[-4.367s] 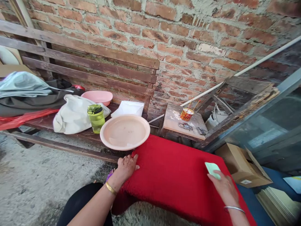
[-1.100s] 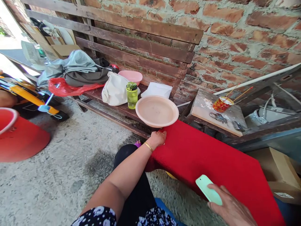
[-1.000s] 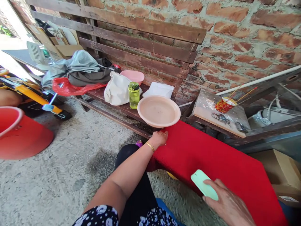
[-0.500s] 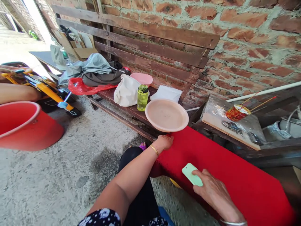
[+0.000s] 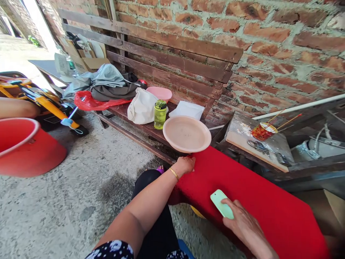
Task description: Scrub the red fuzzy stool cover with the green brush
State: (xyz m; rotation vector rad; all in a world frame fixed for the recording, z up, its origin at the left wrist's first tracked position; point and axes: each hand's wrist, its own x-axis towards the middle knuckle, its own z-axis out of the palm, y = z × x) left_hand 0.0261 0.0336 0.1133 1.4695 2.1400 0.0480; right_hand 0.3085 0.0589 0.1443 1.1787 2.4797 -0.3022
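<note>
Now the right hand (image 5: 244, 221), gripping a pale green tool (image 5: 221, 203), has come nearer the left hand (image 5: 185, 166), whose grip I can't tell, apparently shifting work along the red cloth (image 5: 258, 205)

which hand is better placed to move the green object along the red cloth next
Likely the right hand: it holds the green object at the red cloth, while the left hand is by the basin.

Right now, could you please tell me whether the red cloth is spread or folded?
Spread: the cloth lies flat, with no folds visible on top.
</note>
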